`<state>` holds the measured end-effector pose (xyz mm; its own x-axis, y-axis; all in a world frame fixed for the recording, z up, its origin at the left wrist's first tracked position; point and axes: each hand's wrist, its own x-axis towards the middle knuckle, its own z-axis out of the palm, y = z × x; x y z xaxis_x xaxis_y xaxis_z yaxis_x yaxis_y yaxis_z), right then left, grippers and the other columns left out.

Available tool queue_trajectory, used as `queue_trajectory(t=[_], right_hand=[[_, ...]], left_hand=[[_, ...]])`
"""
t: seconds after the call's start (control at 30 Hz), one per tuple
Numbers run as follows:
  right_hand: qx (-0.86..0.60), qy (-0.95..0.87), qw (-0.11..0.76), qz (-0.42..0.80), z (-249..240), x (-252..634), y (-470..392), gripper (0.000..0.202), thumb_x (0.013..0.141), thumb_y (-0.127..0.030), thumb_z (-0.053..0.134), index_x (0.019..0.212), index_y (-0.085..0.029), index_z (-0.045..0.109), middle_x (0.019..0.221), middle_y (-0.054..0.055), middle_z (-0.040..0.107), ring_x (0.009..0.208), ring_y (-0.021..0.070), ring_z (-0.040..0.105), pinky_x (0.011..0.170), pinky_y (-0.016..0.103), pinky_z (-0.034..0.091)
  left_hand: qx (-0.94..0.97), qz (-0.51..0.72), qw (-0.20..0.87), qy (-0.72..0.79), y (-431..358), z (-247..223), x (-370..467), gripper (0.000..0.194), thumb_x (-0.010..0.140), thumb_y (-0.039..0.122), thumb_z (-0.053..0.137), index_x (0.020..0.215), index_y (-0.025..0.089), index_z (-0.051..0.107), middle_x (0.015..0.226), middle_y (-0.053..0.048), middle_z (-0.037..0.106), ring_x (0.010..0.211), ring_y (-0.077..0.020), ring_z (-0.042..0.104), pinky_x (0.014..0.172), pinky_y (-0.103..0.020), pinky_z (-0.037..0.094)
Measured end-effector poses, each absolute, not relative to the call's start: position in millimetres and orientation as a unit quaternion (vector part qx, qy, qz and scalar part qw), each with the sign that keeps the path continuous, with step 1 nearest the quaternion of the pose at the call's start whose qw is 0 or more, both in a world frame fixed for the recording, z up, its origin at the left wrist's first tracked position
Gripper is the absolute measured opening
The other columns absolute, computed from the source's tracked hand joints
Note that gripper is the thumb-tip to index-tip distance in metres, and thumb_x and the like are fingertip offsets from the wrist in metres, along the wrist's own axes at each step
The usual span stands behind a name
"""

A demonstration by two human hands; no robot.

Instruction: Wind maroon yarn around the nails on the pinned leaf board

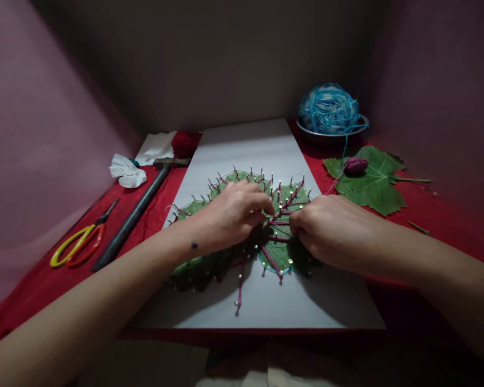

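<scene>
A green leaf (282, 256) lies on a white board (326, 306), ringed and dotted with upright nails. Purple yarn (271, 260) runs between nails along its veins, and thin blue yarn (269, 270) shows at the lower edge. Over the middle of the leaf is my left hand (242, 212), fingers curled down by the nails; what they hold is too small to name. My right hand (320, 226) is closed in a pinch on the purple yarn at the leaf's right side. From there the strand leads back to a small purple yarn ball (355, 166).
Scissors (83, 242), a hammer (133, 217), crumpled white tissue (128, 171) and a red yarn ball (185, 144) lie left on the red cloth (32, 285). Right are a loose leaf (373, 185) and blue yarn (328, 109) in a metal bowl (322, 134).
</scene>
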<state>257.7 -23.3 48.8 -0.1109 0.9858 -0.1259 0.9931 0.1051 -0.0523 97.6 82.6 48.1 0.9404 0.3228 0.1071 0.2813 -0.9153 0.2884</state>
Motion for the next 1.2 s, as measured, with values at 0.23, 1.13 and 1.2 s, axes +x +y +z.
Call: queue_trajectory(t=[0.23, 1.13, 1.2], right_hand=[[0.661, 0.733, -0.064, -0.148, 56.4, 267.6, -22.7, 0.021, 0.068, -0.009, 0.049, 0.063, -0.020, 0.066, 0.052, 0.000, 0.056, 0.049, 0.0099, 0.043, 0.051, 0.026, 0.028], [0.524, 0.795, -0.278, -0.126, 12.8, 257.7, -5.6, 0.017, 0.080, -0.015, 0.052, 0.069, -0.018, 0.064, 0.057, -0.002, 0.057, 0.055, 0.0095, 0.040, 0.070, 0.028, 0.034], [0.522, 0.795, -0.281, -0.128, 12.6, 256.0, -5.3, 0.016, 0.080, -0.014, 0.052, 0.071, -0.018, 0.065, 0.057, -0.002, 0.057, 0.055, 0.0096, 0.040, 0.070, 0.028, 0.034]], left_hand=[[0.991, 0.082, 0.050, 0.089, 72.5, 25.7, 104.4, 0.015, 0.088, 0.017, 0.055, 0.083, 0.021, 0.069, 0.082, -0.003, 0.055, 0.083, -0.0178, 0.043, 0.074, -0.034, 0.029], [0.963, 0.065, 0.188, 0.182, 73.2, 40.4, 65.1, 0.012, 0.086, 0.023, 0.060, 0.079, 0.022, 0.070, 0.082, -0.001, 0.052, 0.085, -0.0165, 0.044, 0.083, -0.034, 0.035], [0.960, 0.063, 0.193, 0.193, 71.7, 41.1, 62.5, 0.013, 0.087, 0.024, 0.059, 0.079, 0.021, 0.069, 0.082, -0.001, 0.052, 0.085, -0.0167, 0.044, 0.083, -0.034, 0.035]])
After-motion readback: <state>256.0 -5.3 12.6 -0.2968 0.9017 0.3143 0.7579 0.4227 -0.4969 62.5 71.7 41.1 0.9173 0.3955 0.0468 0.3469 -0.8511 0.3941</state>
